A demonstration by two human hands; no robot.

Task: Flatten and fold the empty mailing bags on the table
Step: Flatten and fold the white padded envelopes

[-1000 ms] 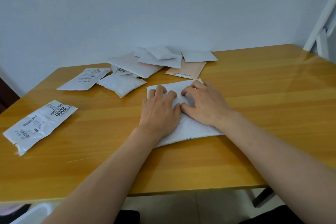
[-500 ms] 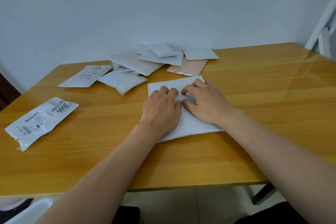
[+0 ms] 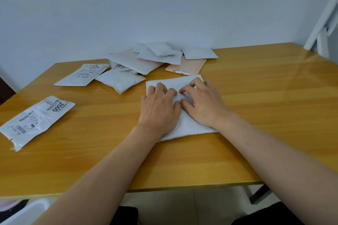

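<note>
My left hand (image 3: 158, 107) and right hand (image 3: 203, 105) press palm-down, side by side, fingers slightly bent, on the white padded mailing bag (image 3: 184, 126), which lies dimpled and rectangular on the glossy yellow wooden table (image 3: 265, 115). Behind it sits a loose heap of white and peach mailers (image 3: 157, 56); a crinkled labelled white plastic bag (image 3: 36, 120) lies far left.

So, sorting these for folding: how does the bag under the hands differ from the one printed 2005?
The bag under the hands lies mid-table with no print showing on top; the 2005 bag lies at the table's left, label up. Both hands press the first; nothing touches the second, whose near end looks torn. Both are white.
</note>
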